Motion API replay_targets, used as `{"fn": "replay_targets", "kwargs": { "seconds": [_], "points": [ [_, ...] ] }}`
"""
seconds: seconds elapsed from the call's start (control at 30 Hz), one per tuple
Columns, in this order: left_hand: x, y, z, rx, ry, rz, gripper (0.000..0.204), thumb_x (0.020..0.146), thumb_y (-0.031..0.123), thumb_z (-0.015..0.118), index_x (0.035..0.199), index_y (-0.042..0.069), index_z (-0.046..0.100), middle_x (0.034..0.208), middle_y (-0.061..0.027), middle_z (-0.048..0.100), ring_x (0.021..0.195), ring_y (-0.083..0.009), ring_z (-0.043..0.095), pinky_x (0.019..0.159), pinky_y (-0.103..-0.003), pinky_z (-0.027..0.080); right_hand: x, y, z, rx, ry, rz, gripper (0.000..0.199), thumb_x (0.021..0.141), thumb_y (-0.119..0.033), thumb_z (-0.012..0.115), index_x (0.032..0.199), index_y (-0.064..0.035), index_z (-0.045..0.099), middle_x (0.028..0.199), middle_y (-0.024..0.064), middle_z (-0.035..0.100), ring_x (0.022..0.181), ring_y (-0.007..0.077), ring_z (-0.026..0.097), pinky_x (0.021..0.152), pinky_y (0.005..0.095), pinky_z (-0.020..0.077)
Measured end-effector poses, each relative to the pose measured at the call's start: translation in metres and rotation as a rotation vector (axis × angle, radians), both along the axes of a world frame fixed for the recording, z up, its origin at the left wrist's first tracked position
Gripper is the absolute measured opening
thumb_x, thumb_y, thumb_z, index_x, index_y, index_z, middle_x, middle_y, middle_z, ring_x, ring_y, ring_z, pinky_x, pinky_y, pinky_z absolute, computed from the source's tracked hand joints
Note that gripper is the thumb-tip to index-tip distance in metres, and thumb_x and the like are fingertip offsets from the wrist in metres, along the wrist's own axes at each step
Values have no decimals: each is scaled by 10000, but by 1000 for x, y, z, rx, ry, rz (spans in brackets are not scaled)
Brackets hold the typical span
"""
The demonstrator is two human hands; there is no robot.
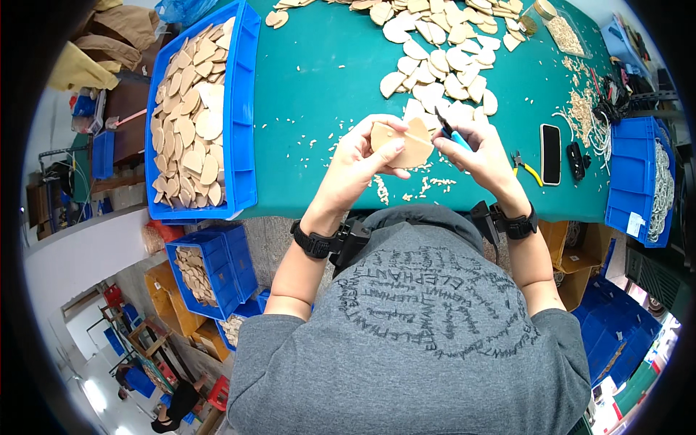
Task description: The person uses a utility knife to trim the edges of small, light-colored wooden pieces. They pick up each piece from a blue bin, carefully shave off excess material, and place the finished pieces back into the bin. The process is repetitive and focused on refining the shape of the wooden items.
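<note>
While the left hand (353, 156) was clamped on a flat, tan, rounded-edged piece (412, 151), thumb across the near face, the right hand (480, 152) was closed around a pair of blue-handled pliers (457, 138) with a dark metal nose. The piece was held up between both hands, above the near part of a green, smooth worktop (312, 94). The pliers' nose pointed up and away from the body, just beside the right edge of the piece; whether the right fingertips touched that edge, could not tell. Small pale pellet-like bits (426, 190) lay scattered below the hands, close to the near edge. Beyond the hands, a loose heap of flat tan pieces (457, 83) spread toward the far edge. On the left, a deep blue plastic bin (245, 109) stood filled with similar pieces. Right of the right hand, a pair of yellow-handled pliers (533, 174) lay near a black-screened phone with a pale rim (550, 154), and a small black object (577, 160) sat just beside the phone. Farther up on that side, a clear plastic container (567, 36) lay with pale bits in it, more bits spilled nearby. At the far right, a blue plastic crate (628, 170) held pale, cord-like strands (660, 192). Both wrists wore black straps (315, 240).
</note>
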State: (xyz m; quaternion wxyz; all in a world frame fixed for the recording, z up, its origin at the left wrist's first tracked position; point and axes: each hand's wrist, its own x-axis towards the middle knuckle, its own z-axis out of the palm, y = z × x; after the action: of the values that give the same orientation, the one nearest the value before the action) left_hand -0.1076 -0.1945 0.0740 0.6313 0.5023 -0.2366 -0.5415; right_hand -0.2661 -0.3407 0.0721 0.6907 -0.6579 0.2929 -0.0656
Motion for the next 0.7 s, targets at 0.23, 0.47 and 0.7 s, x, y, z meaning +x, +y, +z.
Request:
{"fn": "replay_targets", "kwargs": {
  "seconds": [0.23, 0.47, 0.7],
  "points": [
    [10, 18, -5, -54, 342, 65, 315, 906, 151, 572, 1168, 22, 456, 1083, -120, 580, 898, -162, 633, 621, -244, 582, 23, 21, 8, 193, -209, -5, 300, 805, -211, 705, 1003, -16, 592, 822, 32, 603, 712, 82, 561, 655, 230, 473],
    [23, 44, -4, -100, 389, 105, 312, 905, 161, 575, 1158, 19, 458, 1072, -116, 587, 901, -151, 628, 614, -236, 579, 50, 39, 9, 258, -206, 66, 281, 813, -225, 692, 972, -24, 576, 812, 21, 577, 732, 98, 552, 665, 237, 440],
    [40, 77, -3, -74, 314, 224, 289, 902, 156, 576, 1143, 31, 478, 1056, -95, 570, 887, -141, 613, 591, -249, 574, 88, 70, -3, 440, -241, 64, 193, 893, -195, 576, 974, -24, 537, 765, 30, 538, 692, 110, 527, 656, 247, 434]
  ]
}}
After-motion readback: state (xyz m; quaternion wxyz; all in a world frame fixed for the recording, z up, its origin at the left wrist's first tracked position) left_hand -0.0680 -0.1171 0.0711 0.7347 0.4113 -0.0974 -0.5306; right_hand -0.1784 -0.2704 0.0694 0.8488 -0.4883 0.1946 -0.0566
